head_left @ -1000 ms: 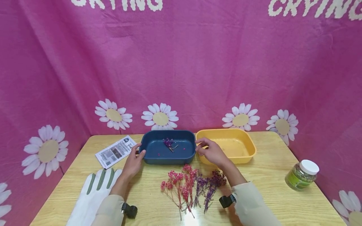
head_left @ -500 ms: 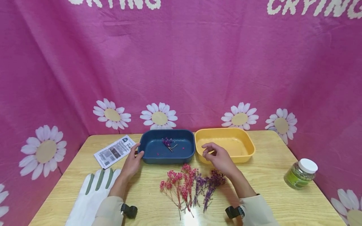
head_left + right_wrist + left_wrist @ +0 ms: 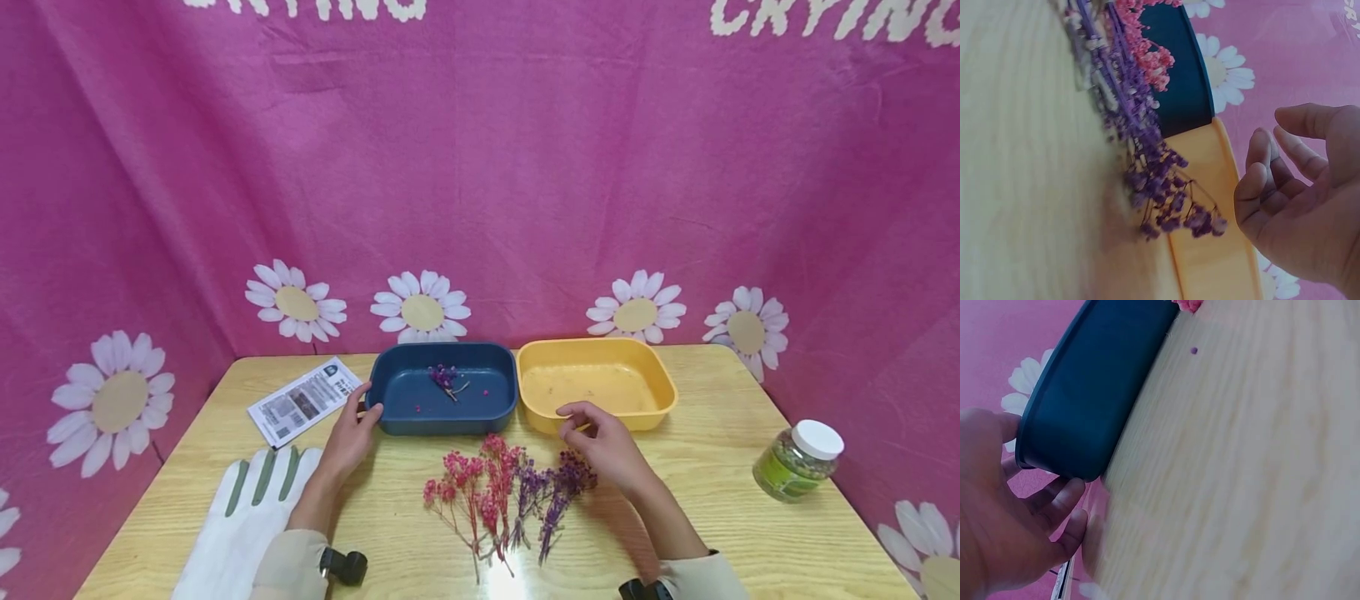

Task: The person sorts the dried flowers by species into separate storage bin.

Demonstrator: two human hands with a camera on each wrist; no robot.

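My left hand (image 3: 349,437) grips the left end of a dark blue rectangular tub (image 3: 442,426). In the left wrist view the thumb is at the tub's rim and the fingers curl against its end wall. A small purple sprig (image 3: 442,377) and a few pink bits lie inside this tub. My right hand (image 3: 609,450) hovers by the near edge of a yellow tub (image 3: 633,422), fingers loosely bent and holding nothing. Just left of and below it, bunches of purple dried flowers (image 3: 572,477) lie beside pink dried flowers (image 3: 467,472).
A white glove (image 3: 236,525) with green stripes lies at the left front, with a printed card (image 3: 306,402) behind it. To the right stands a jar (image 3: 797,467) with a white lid. A pink cloth (image 3: 487,183) hangs behind the table (image 3: 405,533).
My right hand has come away from the seam between the two tubs, moving right and toward me to the yellow tub's near edge. My left hand stays at the blue tub.
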